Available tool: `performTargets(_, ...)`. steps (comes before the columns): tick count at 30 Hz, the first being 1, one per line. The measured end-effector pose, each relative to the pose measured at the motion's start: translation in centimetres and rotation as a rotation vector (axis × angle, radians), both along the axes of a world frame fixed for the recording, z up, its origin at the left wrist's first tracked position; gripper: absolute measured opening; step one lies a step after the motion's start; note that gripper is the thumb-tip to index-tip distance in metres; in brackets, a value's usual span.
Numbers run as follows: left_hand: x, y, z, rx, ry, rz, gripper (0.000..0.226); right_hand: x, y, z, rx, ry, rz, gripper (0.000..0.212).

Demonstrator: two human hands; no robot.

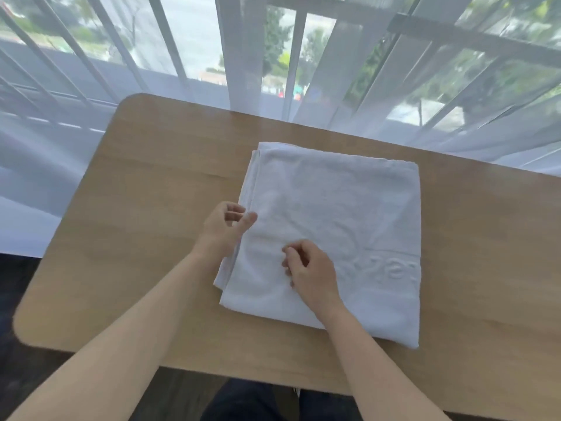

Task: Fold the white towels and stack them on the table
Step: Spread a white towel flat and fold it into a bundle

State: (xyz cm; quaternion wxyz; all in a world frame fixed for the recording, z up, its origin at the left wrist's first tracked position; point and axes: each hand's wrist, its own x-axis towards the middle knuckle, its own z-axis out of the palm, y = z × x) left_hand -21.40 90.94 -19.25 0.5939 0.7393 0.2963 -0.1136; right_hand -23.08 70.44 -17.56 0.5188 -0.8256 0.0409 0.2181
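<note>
A: What was the folded white terry-cloth towel [334, 220] like?
B: Soft, matt, nubbly, with raised woven lettering near one edge.
A: And the light wooden worktop [158, 177]?
B: Smooth, faint satin sheen, fine grain. Behind it hung a sheer white fabric curtain [76, 101], thin, see-through.

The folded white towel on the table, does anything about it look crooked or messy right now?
Slightly. The white towel lies flat on the wooden table, but along its left edge the lower layers stick out past the top one, by the left hand. The right hand rests on top. No spills or damage show.
</note>
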Motion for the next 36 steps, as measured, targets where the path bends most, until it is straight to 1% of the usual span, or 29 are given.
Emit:
performTargets(2, -3.0, -0.9, -0.2, 0.055, 0.044, -0.082, 0.047, 0.5, -2.2, -0.1, -0.127, -0.126, -0.039, 0.02)
performTargets(4, -4.7, -1.8, -0.5, 0.134, 0.036, -0.151, 0.057, 0.8, -3.6, -0.3, -0.167, -0.144, -0.068, 0.019)
performTargets(6, -4.6, -2.1, -0.5, 0.18, -0.032, -0.178, 0.052, 0.8, -4.0, -0.4, -0.173, -0.141, -0.05, 0.017)
performTargets(8, -3.6, -2.0, 0.1, 0.195, -0.123, -0.191, 0.039, 0.5, -4.0, -0.3, -0.217, -0.213, 0.007, 0.015)
performTargets(10, -2.7, -1.3, 0.4, 0.201, -0.185, -0.153, 0.031, 0.1, -4.2, -0.3, -0.347, -0.361, 0.074, 0.017)
performTargets(11, -2.5, -1.0, 0.4, 0.195, -0.183, -0.122, 0.029, -0.1, -4.4, -0.4, -0.433, -0.428, 0.122, 0.021)
performTargets(12, -2.4, -0.7, 0.1, 0.185, -0.166, -0.094, 0.029, -0.2, -4.7, -0.7, -0.519, -0.456, 0.193, 0.028)
performTargets(14, -2.7, -0.6, -0.6, 0.153, -0.104, -0.031, 0.03, -0.7, -5.5, -1.2, -0.642, -0.407, 0.361, 0.042)
performTargets(15, -2.7, -0.5, -0.8, 0.141, -0.072, -0.009, 0.032, -0.9, -5.8, -1.5, -0.665, -0.382, 0.415, 0.047)
performTargets(18, -1.7, -0.5, -1.1, 0.15, 0.025, 0.0, 0.043, -1.5, -6.6, -1.9, -0.653, -0.413, 0.454, 0.053)
performTargets(19, -0.9, -0.4, -1.0, 0.149, 0.04, 0.021, 0.047, -1.6, -6.9, -2.0, -0.677, -0.432, 0.466, 0.055)
performTargets(21, 1.2, -0.5, -0.8, 0.135, 0.037, 0.059, 0.057, -2.0, -7.5, -2.2, -0.755, -0.44, 0.476, 0.061)
performTargets(23, 3.8, -1.1, -0.3, 0.096, 0.003, 0.064, 0.068, -2.2, -7.9, -2.5, -0.804, -0.409, 0.474, 0.065)
performTargets(26, 7.4, -2.2, 0.4, 0.055, -0.051, 0.04, 0.075, -2.4, -8.3, -3.2, -0.807, -0.406, 0.521, 0.062)
performTargets(27, 8.3, -2.5, 0.6, 0.065, -0.056, 0.019, 0.073, -2.4, -8.4, -3.4, -0.804, -0.41, 0.529, 0.06)
performTargets(28, 9.0, -2.6, 0.7, 0.092, -0.07, 0.001, 0.064, -2.4, -8.5, -3.5, -0.803, -0.413, 0.533, 0.06)
performTargets(30, 9.8, -2.4, 0.5, 0.216, -0.131, -0.007, 0.035, -2.4, -8.5, -3.7, -0.816, -0.425, 0.539, 0.059)
performTargets(31, 9.8, -2.1, 0.3, 0.278, -0.156, 0.005, 0.028, -2.5, -8.5, -3.7, -0.828, -0.434, 0.539, 0.06)
performTargets(33, 9.6, -1.9, -0.2, 0.341, -0.15, 0.048, 0.026, -2.5, -8.3, -3.9, -0.837, -0.445, 0.532, 0.061)
performTargets(36, 9.8, -2.3, -0.8, 0.36, -0.144, 0.102, 0.026, -2.7, -8.3, -4.1, -0.843, -0.462, 0.523, 0.065)
